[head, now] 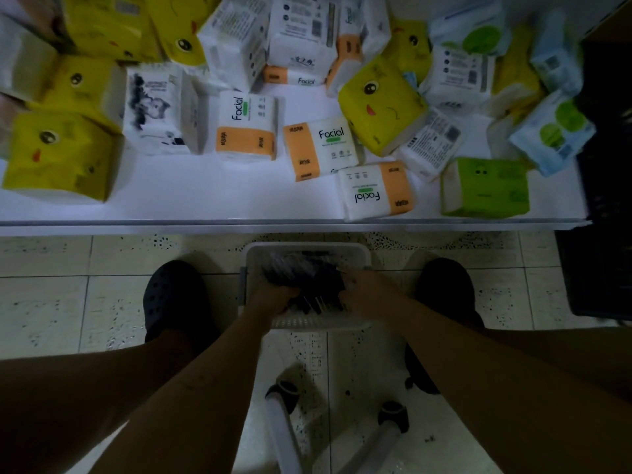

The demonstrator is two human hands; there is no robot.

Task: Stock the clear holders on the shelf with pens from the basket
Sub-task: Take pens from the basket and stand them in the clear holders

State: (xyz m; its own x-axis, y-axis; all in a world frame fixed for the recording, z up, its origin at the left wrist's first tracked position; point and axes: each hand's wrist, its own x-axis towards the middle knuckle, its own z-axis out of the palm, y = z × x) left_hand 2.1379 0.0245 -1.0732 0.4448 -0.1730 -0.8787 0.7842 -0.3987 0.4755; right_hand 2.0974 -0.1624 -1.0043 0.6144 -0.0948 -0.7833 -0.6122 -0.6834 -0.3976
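Dark pens (302, 277) in white basket (318, 325) gripped by left hand (273, 299) and right hand (364, 290). Tips to be aligned, grip tightened before lift; strays left behind.

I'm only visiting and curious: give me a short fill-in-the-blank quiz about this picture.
The left hand and right hand both reach into a white ____ on the floor.
They grasp a bundle of dark ____.
The orange-and-white packs on the shelf read ____.
Missing words: basket; pens; Facial.
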